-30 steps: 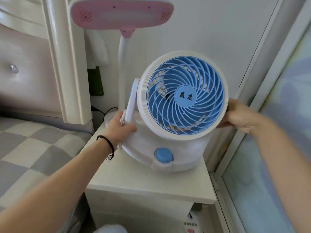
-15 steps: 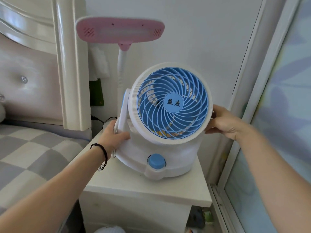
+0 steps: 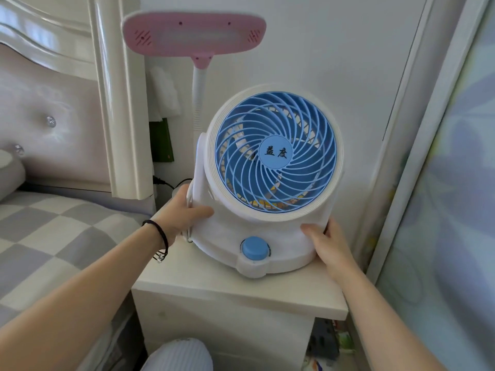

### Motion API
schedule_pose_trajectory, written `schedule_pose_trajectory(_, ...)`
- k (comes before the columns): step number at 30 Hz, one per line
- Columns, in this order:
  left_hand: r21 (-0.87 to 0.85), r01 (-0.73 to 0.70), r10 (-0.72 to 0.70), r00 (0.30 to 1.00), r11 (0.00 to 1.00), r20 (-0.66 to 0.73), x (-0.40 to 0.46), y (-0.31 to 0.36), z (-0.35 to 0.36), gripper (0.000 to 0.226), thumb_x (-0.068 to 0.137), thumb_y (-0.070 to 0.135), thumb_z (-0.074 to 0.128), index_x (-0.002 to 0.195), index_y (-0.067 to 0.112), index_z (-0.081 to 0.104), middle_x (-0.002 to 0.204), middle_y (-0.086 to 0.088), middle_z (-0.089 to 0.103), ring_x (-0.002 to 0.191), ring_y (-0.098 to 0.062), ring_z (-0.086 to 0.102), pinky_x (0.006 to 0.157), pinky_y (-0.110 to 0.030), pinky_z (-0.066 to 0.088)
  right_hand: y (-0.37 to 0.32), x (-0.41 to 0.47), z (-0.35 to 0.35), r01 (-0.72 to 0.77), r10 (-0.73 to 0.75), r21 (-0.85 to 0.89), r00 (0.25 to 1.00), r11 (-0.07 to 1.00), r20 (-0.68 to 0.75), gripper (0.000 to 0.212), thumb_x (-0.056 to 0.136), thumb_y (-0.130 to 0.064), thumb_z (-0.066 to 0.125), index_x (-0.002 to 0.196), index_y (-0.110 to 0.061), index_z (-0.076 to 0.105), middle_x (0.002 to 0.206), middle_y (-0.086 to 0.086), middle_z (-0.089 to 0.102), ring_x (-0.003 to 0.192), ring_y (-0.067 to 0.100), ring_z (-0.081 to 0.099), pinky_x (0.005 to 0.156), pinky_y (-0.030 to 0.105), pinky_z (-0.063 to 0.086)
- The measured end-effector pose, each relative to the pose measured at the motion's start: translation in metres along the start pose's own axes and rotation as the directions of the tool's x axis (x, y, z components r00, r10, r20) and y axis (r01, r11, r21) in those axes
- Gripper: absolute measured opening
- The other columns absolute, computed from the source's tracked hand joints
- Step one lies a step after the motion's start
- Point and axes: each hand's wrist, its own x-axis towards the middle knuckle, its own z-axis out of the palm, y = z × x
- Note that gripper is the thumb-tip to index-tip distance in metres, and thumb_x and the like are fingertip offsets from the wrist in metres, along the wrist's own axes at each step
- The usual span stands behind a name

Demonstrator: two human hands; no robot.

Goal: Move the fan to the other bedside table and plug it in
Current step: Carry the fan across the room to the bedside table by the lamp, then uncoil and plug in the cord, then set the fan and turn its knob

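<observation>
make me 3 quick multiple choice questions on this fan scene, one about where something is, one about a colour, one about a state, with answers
1. Where does the fan stand?
A. on the bed
B. on the bedside table
C. on the floor

2. What colour is the lamp head above the fan?
A. pink
B. green
C. black

3. How are the hands placed?
A. both off the fan
B. only one on the fan
C. both on the fan's base

Answers:
1 B, its base rests on the white tabletop beside the bed.
2 A, the flat head on the white neck is pink.
3 C, the left hand grips the left side and the right hand the lower right of the base.
</observation>
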Motion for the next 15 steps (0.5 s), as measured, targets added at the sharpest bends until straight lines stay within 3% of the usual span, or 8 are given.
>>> schedule_pose_trajectory(2, 0.052, -0.03, 0.023, 0.99, 0.998, 0.137, -0.002, -0.003, -0.012, 0.096, 0.044, 0.031, 0.083, 0.129, 0.029, 0.037, 0.125, -0.01, 0.056, 0.109, -0.024, 0.06, 0.081, -0.04, 0.057, 0.002, 0.002, 0.0, -0.009, 0.009, -0.012, 1.0, 1.0, -0.013, 0.033, 0.081, -0.005, 0.06, 0.109, -0.021, 0.052, 0.104, 0.003, 0.063, 0.094, 0.02, 0.06, 0.086, 0.034, 0.046)
schedule_pose_trajectory(4, 0.132, -0.051, 0.015, 0.965, 0.99, 0.261, -0.001, -0.003, -0.025, 0.108, 0.033, 0.041, 0.089, 0.127, 0.038, 0.036, 0.122, -0.005, 0.058, 0.102, -0.016, 0.065, 0.07, -0.032, 0.059, 0.002, 0.003, -0.002, -0.006, 0.006, -0.021, 1.0, 1.0, 0.002, 0.034, 0.081, -0.004, 0.061, 0.111, -0.018, 0.052, 0.105, 0.005, 0.063, 0.092, 0.02, 0.06, 0.084, 0.034, 0.046)
schedule_pose_trajectory(6, 0.193, -0.049, -0.019, 0.942, 0.98, 0.336, -0.001, 0.0, -0.035, 0.097, 0.037, 0.042, 0.087, 0.12, 0.047, 0.036, 0.116, 0.0, 0.06, 0.092, -0.014, 0.07, 0.064, -0.035, 0.06, 0.001, 0.003, -0.004, 0.002, -0.002, 0.005, 0.999, 1.0, 0.032, 0.037, 0.081, -0.002, 0.062, 0.113, -0.016, 0.052, 0.104, 0.005, 0.063, 0.089, 0.018, 0.061, 0.08, 0.032, 0.047)
schedule_pose_trajectory(9, 0.358, -0.074, -0.065, 0.931, 0.931, 0.36, 0.0, 0.005, -0.043, 0.074, 0.068, 0.01, 0.076, 0.117, 0.046, 0.034, 0.109, 0.003, 0.061, 0.087, -0.017, 0.069, 0.068, -0.039, 0.06, 0.003, 0.004, -0.005, 0.017, -0.017, 0.0, 0.998, 1.0, 0.067, 0.042, 0.08, -0.001, 0.063, 0.119, -0.012, 0.052, 0.104, 0.006, 0.065, 0.087, 0.014, 0.062, 0.075, 0.03, 0.051)
schedule_pose_trajectory(11, 0.443, -0.09, -0.084, 0.93, 0.892, 0.358, 0.004, 0.008, -0.047, 0.064, 0.08, -0.004, 0.062, 0.117, 0.042, 0.035, 0.106, 0.003, 0.064, 0.09, -0.017, 0.067, 0.064, -0.034, 0.06, 0.004, 0.005, -0.005, 0.004, -0.003, -0.011, 0.998, 1.0, 0.07, 0.046, 0.08, -0.004, 0.065, 0.123, -0.012, 0.052, 0.107, 0.006, 0.065, 0.091, 0.017, 0.063, 0.081, 0.035, 0.052)
schedule_pose_trajectory(13, 0.487, -0.109, -0.077, 0.934, 0.866, 0.348, 0.01, 0.014, -0.052, 0.052, 0.085, -0.003, 0.056, 0.111, 0.04, 0.041, 0.099, 0.002, 0.069, 0.08, -0.022, 0.072, 0.056, -0.03, 0.058, 0.003, 0.005, -0.005, 0.002, -0.002, -0.002, 0.998, 1.0, 0.067, 0.047, 0.08, -0.006, 0.066, 0.125, -0.012, 0.051, 0.109, 0.006, 0.065, 0.092, 0.017, 0.063, 0.081, 0.036, 0.051)
schedule_pose_trajectory(15, 0.558, -0.172, 0.0, 0.956, 0.812, 0.294, 0.015, 0.022, -0.058, 0.038, 0.088, 0.002, 0.052, 0.102, 0.037, 0.048, 0.085, 0.004, 0.074, 0.067, -0.027, 0.072, 0.053, -0.035, 0.057, 0.002, 0.003, -0.004, 0.019, -0.019, 0.005, 0.997, 1.0, 0.072, 0.044, 0.081, -0.005, 0.065, 0.122, -0.012, 0.052, 0.108, 0.006, 0.065, 0.089, 0.013, 0.062, 0.075, 0.03, 0.05)
